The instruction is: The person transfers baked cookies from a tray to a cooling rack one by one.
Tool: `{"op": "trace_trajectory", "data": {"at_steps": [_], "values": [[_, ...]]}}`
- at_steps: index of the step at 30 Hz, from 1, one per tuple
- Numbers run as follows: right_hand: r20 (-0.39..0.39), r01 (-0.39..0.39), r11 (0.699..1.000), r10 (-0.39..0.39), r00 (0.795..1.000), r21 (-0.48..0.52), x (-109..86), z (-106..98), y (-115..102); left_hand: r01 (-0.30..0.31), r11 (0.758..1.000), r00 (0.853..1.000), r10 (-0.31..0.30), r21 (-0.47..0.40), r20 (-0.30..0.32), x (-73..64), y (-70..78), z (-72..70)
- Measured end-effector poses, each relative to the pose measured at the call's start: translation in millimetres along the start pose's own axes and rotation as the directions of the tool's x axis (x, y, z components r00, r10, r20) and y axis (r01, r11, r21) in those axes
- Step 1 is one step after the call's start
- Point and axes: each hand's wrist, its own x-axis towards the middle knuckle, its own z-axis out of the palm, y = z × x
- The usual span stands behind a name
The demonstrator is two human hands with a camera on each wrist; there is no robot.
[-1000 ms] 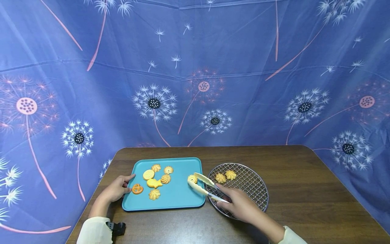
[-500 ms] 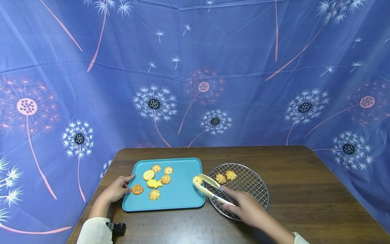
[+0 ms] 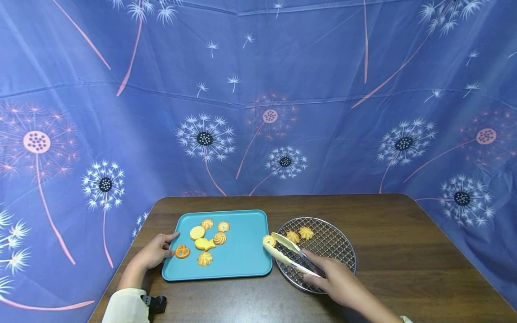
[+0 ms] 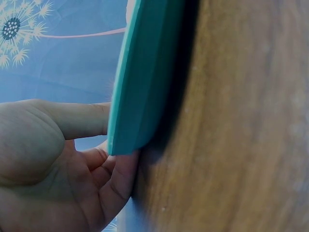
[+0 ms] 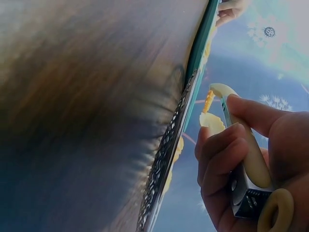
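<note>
In the head view my left hand (image 3: 154,251) holds the left edge of a blue-green tray (image 3: 242,258). The left wrist view shows the thumb over the rim and the other fingers at its underside. My right hand (image 3: 338,279) grips cream-tipped tongs (image 3: 281,256), which pinch a flower-shaped cookie (image 3: 268,241). That cookie hangs above the tray's right rim, beside a round wire rack (image 3: 329,249). On the rack lie two ridged cookies (image 3: 306,232). In the right wrist view, fingers and thumb wrap the tongs (image 5: 256,162), with the pinched cookie (image 5: 208,102) at their tips.
Several cookies lie on the tray's left half, among them a fish-shaped one (image 3: 204,243), a round one (image 3: 197,232) and a pretzel-shaped one (image 3: 182,251). Tray and rack stand side by side on a brown wooden table (image 3: 396,251). A blue dandelion-print cloth (image 3: 331,148) hangs behind.
The right hand, tongs and pinched cookie have moved right, from above the tray's right part to its right rim near the rack. Left hand and tray have stayed put.
</note>
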Motion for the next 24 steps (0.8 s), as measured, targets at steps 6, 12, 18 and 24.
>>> {"op": "trace_trajectory", "data": {"at_steps": [6, 12, 18, 24], "values": [[0.005, 0.013, 1.000, -0.013, 1.000, -0.010, -6.0, -3, 4, 0.001, 1.000, 1.000, -0.001, -0.009, 0.013, 0.6, -2.2, 0.5], [-0.004, 0.008, 1.000, -0.008, 1.000, -0.017, -10.9, -4, 8, -0.008, 1.000, 1.000, 0.008, -0.003, 0.015, 1.0, -3.8, 0.5], [-0.025, 0.039, 0.999, -0.040, 0.999, -0.029, -16.8, -5, 12, -0.004, 1.000, 1.000, 0.004, 0.007, 0.012, 2.3, -4.2, 0.0], [-0.015, 0.017, 0.999, -0.017, 1.000, -0.030, -22.0, -7, 15, -0.011, 1.000, 1.000, 0.011, 0.018, 0.004, 3.1, -3.7, -0.3]]}}
